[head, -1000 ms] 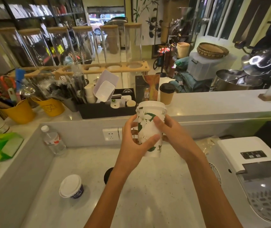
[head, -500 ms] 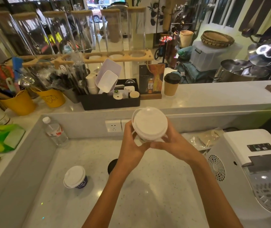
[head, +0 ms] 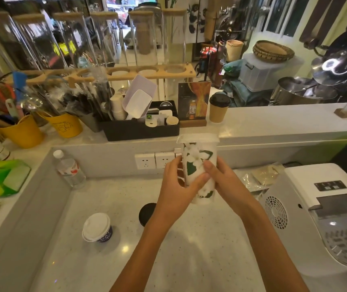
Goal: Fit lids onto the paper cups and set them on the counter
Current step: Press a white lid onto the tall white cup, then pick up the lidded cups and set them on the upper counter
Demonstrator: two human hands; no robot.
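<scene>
I grasp a tall floral paper cup (head: 200,165) in both hands, left hand (head: 176,186) and right hand (head: 227,182) wrapped round its lower half, white lid (head: 197,138) seated on top, held upright above the lower counter (head: 189,260). Below sit a short lidded navy cup (head: 97,227) and a black lid (head: 147,213). A brown cup (head: 218,110) with black lid stands on the upper ledge (head: 273,121) beside a black organizer tray (head: 138,129).

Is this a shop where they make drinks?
Probably yes, a small cafe or drink shop. Both hands hold a lidded floral paper cup, a takeaway coffee cup stands on the raised counter, and tall glass jars line the back.
</scene>
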